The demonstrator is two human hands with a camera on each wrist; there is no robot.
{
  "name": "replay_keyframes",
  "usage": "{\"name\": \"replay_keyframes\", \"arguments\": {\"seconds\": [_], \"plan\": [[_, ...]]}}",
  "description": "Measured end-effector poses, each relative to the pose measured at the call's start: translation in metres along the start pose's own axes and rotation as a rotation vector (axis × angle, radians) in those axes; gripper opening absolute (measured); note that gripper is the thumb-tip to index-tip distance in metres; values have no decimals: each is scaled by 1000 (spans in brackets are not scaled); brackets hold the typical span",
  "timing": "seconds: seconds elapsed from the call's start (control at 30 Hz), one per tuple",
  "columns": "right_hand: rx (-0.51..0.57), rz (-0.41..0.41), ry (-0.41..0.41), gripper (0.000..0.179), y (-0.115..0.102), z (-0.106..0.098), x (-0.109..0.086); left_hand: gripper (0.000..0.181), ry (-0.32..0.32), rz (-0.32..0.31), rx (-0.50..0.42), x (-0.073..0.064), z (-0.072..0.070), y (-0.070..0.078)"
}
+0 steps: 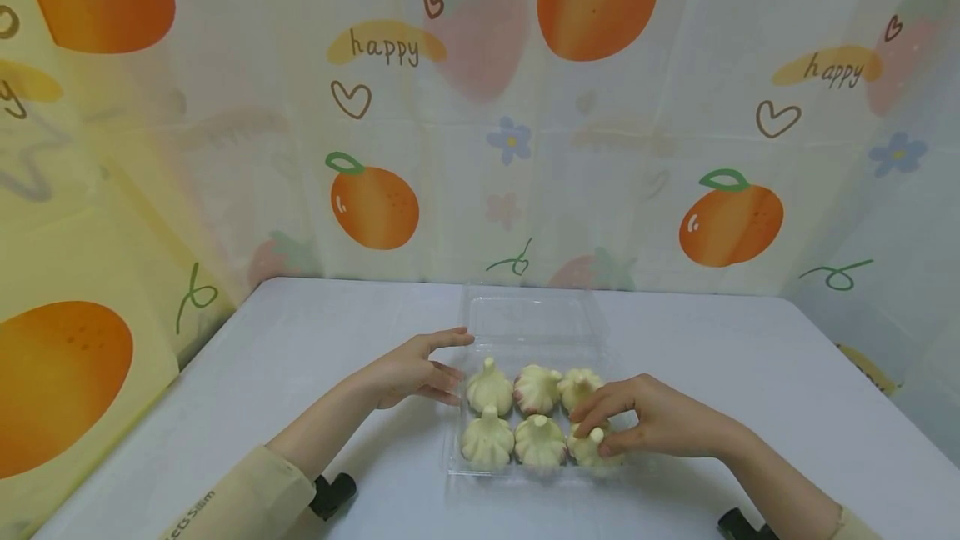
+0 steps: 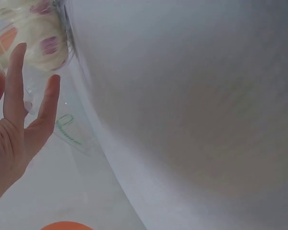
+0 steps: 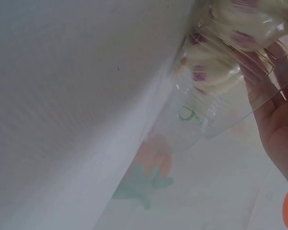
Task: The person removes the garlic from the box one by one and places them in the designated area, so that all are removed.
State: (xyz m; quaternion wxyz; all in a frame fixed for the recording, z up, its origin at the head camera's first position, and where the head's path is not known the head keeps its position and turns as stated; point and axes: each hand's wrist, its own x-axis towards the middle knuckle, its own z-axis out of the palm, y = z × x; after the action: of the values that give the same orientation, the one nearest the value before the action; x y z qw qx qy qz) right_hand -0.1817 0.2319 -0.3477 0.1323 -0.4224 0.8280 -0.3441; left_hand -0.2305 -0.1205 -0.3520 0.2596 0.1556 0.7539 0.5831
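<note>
Several pale garlic bulbs (image 1: 540, 440) sit in two rows in a clear plastic box (image 1: 480, 472), whose lid (image 1: 528, 315) lies open toward the back. My right hand (image 1: 663, 419) reaches over the box from the right, and its thumb and fingers pinch the front right garlic bulb (image 1: 585, 450) around its stem. At the box's left side my left hand (image 1: 412, 369) has its fingers spread and fairly straight, the fingertips against or beside the wall. Through the clear wall, purple-streaked bulbs (image 2: 48, 45) show in the left wrist view, and others (image 3: 211, 72) in the right wrist view.
A white table (image 1: 360, 307) lies under the box. Behind it hangs a curtain (image 1: 465, 157) printed with oranges, strawberries and hearts, which also runs along the sides. Dark wrist cameras (image 1: 332, 496) are strapped to both forearms.
</note>
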Motion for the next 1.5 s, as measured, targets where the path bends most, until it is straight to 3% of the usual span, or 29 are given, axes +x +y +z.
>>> {"name": "replay_keyframes", "arguments": {"seconds": [0.83, 1.5], "plan": [[86, -71, 92, 28, 1, -9, -6, 69, 3, -5, -31, 1, 1, -1], [93, -19, 271, 28, 2, -35, -16, 68, -9, 8, -18, -1, 0, 1]]}}
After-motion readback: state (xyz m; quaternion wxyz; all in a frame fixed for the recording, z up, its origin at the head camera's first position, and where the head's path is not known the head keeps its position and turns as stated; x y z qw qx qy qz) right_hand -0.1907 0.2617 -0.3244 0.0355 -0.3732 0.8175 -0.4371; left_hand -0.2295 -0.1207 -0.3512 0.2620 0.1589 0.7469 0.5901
